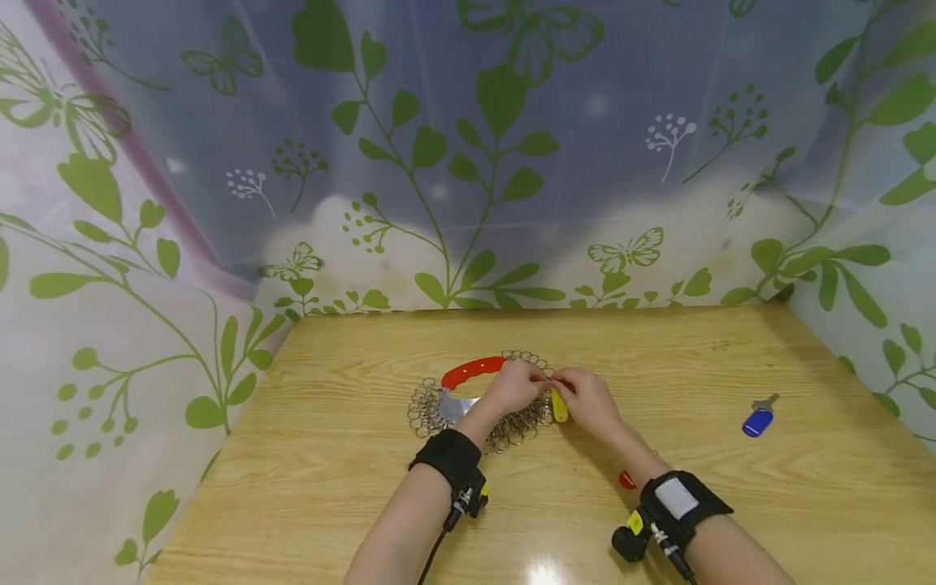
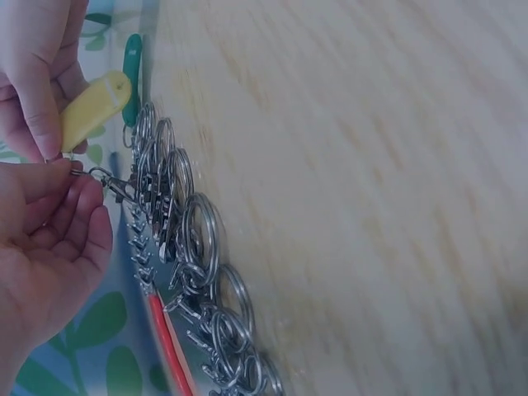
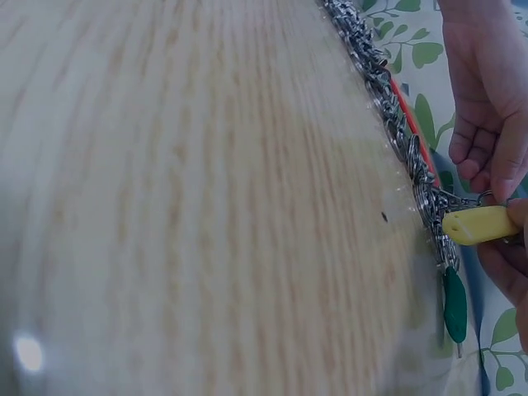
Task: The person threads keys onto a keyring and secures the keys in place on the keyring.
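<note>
Tag of yellow plastic (image 1: 559, 407), a flat slim oblong with a rounded end, a small hole near its tip and a pale band across its face, points toward six o'clock from the fingertips in the head view. The right hand (image 1: 591, 398) pinches its upper end between thumb and forefinger. The left hand (image 1: 517, 385) meets it at nine o'clock, thumb and finger closed on small silver metalwork beside a silver metal clasp (image 2: 121, 189), the other fingers loosely curled; whether the tag's fastening is linked to that clasp is too small to make out. The tag is at the three o'clock edge of a flat silver metal holder (image 1: 452, 408) fringed with steel rings (image 1: 504, 437), its wavy red grip (image 1: 471, 371) at twelve o'clock. In the left wrist view, a dark green plastic tag (image 2: 132, 78) sits near two o'clock from the yellow one. On the light wood-grain table (image 1: 351, 504), a blue plastic tag with a key (image 1: 757, 422) lies well apart at three o'clock, and a red piece (image 1: 626, 480), partly hidden by the right forearm, near half past four.
</note>
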### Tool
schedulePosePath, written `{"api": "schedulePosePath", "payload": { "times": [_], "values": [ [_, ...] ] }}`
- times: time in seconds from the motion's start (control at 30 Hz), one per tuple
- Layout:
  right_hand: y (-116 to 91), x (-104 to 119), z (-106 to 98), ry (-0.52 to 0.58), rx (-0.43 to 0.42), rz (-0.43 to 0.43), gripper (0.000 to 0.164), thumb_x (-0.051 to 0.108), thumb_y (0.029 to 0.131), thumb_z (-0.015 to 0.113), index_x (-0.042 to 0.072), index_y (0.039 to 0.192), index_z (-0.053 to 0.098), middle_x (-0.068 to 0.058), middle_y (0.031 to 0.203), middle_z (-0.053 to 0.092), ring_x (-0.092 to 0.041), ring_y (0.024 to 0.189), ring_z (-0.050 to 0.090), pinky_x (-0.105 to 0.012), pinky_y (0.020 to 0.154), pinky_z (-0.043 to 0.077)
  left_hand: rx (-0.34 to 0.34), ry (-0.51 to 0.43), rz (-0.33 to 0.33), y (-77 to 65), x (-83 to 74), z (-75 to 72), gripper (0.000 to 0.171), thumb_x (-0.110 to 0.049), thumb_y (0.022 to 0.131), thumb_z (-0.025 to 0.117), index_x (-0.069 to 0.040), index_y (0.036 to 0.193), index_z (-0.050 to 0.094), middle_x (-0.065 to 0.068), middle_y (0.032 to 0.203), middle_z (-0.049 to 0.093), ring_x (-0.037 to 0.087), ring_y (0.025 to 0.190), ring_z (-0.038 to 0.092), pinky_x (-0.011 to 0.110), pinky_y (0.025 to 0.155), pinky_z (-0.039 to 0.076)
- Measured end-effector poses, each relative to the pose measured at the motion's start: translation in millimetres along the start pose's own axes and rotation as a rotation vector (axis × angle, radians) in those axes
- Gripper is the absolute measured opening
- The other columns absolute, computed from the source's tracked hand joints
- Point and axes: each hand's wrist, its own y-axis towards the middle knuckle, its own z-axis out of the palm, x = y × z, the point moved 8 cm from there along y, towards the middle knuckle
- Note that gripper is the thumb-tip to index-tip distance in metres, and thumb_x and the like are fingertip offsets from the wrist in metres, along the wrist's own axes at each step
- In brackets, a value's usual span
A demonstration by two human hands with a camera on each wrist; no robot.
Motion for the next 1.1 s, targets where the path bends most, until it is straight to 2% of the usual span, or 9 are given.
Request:
{"api": "schedulePosePath", "payload": {
  "times": [0.1, 0.17, 0.3, 0.4, 0.53, 0.67, 0.97, 1.03, 1.1],
  "values": [
    [-0.7, 4.4, 0.2, -0.065, -0.004, -0.081, 0.007, 0.001, 0.086, 0.064, 0.0, 0.09, 0.069, -0.013, 0.086, 0.067, -0.026, 0.078, 0.063, -0.038, 0.066, 0.05, -0.006, -0.013, -0.019, -1.0, -0.1, -0.3, 0.025, -0.017, 0.094, 0.056, -0.002, 0.084, 0.073, -0.004, 0.051, 0.044, 0.008, 0.043, 0.03, 0.021, 0.048, 0.028],
    [-0.6, 4.5, 0.5, -0.076, 0.001, -0.089, 0.006, 0.001, 0.086, 0.064, 0.0, 0.09, 0.069, -0.013, 0.087, 0.066, -0.027, 0.079, 0.064, -0.038, 0.067, 0.05, -0.01, -0.017, -0.031, -1.0, 0.5, -0.3, 0.024, -0.017, 0.094, 0.056, -0.003, 0.085, 0.073, -0.003, 0.055, 0.05, 0.009, 0.044, 0.033, 0.021, 0.049, 0.03],
    [0.4, -1.7, 0.5, -0.008, 0.015, 0.005, 0.009, 0.002, 0.087, 0.062, -0.001, 0.092, 0.069, -0.014, 0.089, 0.067, -0.027, 0.08, 0.063, -0.039, 0.067, 0.05, -0.003, -0.015, -0.038, -1.4, 1.8, 1.7, 0.018, -0.016, 0.093, 0.058, -0.006, 0.094, 0.073, 0.002, 0.08, 0.065, 0.009, 0.058, 0.05, 0.021, 0.056, 0.04],
    [0.7, -5.2, 0.1, 0.026, 0.014, 0.062, 0.01, 0.003, 0.089, 0.061, -0.002, 0.092, 0.069, -0.015, 0.09, 0.067, -0.028, 0.081, 0.063, -0.04, 0.068, 0.049, 0.0, -0.016, -0.034, -2.6, 2.1, 3.3, 0.016, -0.015, 0.092, 0.059, -0.007, 0.098, 0.072, 0.004, 0.092, 0.067, 0.01, 0.071, 0.057, 0.022, 0.062, 0.044],
    [0.6, -5.2, -0.9, 0.015, 0.002, 0.078, 0.01, 0.005, 0.089, 0.061, -0.001, 0.092, 0.069, -0.014, 0.089, 0.067, -0.028, 0.081, 0.063, -0.04, 0.068, 0.049, -0.016, -0.042, -0.025, -3.9, 3.3, 3.4, 0.017, -0.016, 0.092, 0.059, -0.007, 0.098, 0.072, 0.003, 0.088, 0.066, 0.009, 0.065, 0.052, 0.021, 0.061, 0.041],
    [0.5, -1.0, -1.0, -0.003, -0.003, 0.054, 0.009, 0.004, 0.088, 0.062, -0.001, 0.091, 0.069, -0.014, 0.088, 0.067, -0.027, 0.078, 0.063, -0.039, 0.066, 0.049, -0.031, -0.066, -0.015, -4.4, 5.4, 2.9, 0.018, -0.016, 0.093, 0.058, -0.007, 0.099, 0.072, 0.003, 0.085, 0.064, 0.008, 0.057, 0.045, 0.021, 0.057, 0.036],
    [-0.2, 13.3, -2.0, -0.063, -0.027, -0.083, 0.005, 0.0, 0.085, 0.065, 0.0, 0.088, 0.069, -0.012, 0.086, 0.067, -0.025, 0.077, 0.063, -0.037, 0.064, 0.05, -0.038, -0.093, -0.056, -4.4, 8.7, -1.7, 0.018, -0.018, 0.092, 0.059, -0.009, 0.1, 0.073, 0.003, 0.091, 0.066, 0.009, 0.06, 0.048, 0.022, 0.057, 0.038],
    [-0.5, 13.6, -1.8, -0.063, -0.025, -0.088, 0.005, -0.001, 0.085, 0.065, 0.0, 0.088, 0.069, -0.013, 0.086, 0.067, -0.026, 0.078, 0.064, -0.038, 0.065, 0.05, -0.038, -0.1, -0.067, -4.9, 9.4, -2.0, 0.018, -0.018, 0.092, 0.059, -0.009, 0.099, 0.073, 0.002, 0.089, 0.065, 0.01, 0.06, 0.048, 0.022, 0.057, 0.038],
    [-0.7, 11.0, -0.9, -0.034, -0.012, -0.052, 0.007, 0.0, 0.086, 0.064, -0.001, 0.09, 0.069, -0.013, 0.088, 0.067, -0.027, 0.08, 0.064, -0.038, 0.067, 0.05, -0.033, -0.103, -0.072, -5.3, 9.9, -0.9, 0.018, -0.018, 0.092, 0.059, -0.009, 0.098, 0.073, 0.002, 0.088, 0.065, 0.01, 0.061, 0.05, 0.023, 0.057, 0.04]
  ]
}}
